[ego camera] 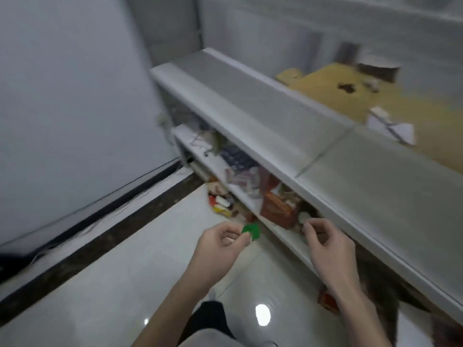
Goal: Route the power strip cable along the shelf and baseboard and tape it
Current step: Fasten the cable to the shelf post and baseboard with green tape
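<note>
Overhead, the head view looks down past both bare forearms to a glossy white floor (130,279) edged by a dark stone strip (82,251). The left hand (223,242) has its fingers curled, and its thumb and forefinger pinch a small green piece (251,231); blur hides whether that is a roll or a strip. The right hand (323,242) is level with it and apart from it, fingers curled with the thumb and forefinger tips drawn together, and I cannot tell whether anything is caught between them. Both hands hover above the floor, just in front of the long white shelf (250,108) that runs away along the right. Its lower tier (240,194) is crowded with packets and boxes too smeared to name. A thin pale line, apparently the cable (155,181), lies along the foot of the black baseboard (87,211) under the left wall (62,108), well apart from the hands, running toward the shelf's far end. Brown cardboard (350,88) lies beyond the shelf top.
</note>
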Motion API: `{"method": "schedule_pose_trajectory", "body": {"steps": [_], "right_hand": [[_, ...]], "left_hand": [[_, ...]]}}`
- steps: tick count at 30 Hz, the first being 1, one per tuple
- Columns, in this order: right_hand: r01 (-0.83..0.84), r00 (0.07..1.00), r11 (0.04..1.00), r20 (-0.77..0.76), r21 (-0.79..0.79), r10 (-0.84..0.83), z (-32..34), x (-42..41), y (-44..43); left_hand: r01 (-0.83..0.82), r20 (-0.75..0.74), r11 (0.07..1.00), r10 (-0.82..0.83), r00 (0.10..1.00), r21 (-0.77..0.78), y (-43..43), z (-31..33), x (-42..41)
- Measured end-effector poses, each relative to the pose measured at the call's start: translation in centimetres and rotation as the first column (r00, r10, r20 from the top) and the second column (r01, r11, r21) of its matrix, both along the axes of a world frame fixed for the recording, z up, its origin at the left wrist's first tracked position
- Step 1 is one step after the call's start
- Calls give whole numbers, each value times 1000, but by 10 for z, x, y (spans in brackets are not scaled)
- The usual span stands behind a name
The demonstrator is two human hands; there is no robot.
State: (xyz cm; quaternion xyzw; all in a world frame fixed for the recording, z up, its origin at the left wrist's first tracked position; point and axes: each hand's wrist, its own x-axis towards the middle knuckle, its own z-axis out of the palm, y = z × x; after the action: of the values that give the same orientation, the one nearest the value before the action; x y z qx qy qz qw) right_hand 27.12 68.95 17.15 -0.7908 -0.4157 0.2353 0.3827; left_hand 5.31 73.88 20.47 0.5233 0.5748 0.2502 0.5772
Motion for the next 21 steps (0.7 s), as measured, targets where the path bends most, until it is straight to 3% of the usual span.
{"method": "schedule_pose_trajectory", "body": {"steps": [4,9,11,14,21], "right_hand": [[-287,957,953,16,-94,290,-18,-88,59],[-593,804,795,-155,-132,574,-35,-219,130],[-702,707,701,-241,-126,664,-31,-269,151],[-799,600,592,-232,-111,766,-27,-324,182],[-827,562,544,-243,-144,791,-39,-370,288]], "left_hand": [[-275,-31,959,274,961,-60,21,-27,-84],[-527,-80,841,521,850,-119,61,-57,-189],[-571,-101,809,562,821,-141,78,-64,-222],[-595,-109,787,585,803,-163,107,-68,-260],[-539,-125,812,525,842,-224,197,-81,-308]]}}
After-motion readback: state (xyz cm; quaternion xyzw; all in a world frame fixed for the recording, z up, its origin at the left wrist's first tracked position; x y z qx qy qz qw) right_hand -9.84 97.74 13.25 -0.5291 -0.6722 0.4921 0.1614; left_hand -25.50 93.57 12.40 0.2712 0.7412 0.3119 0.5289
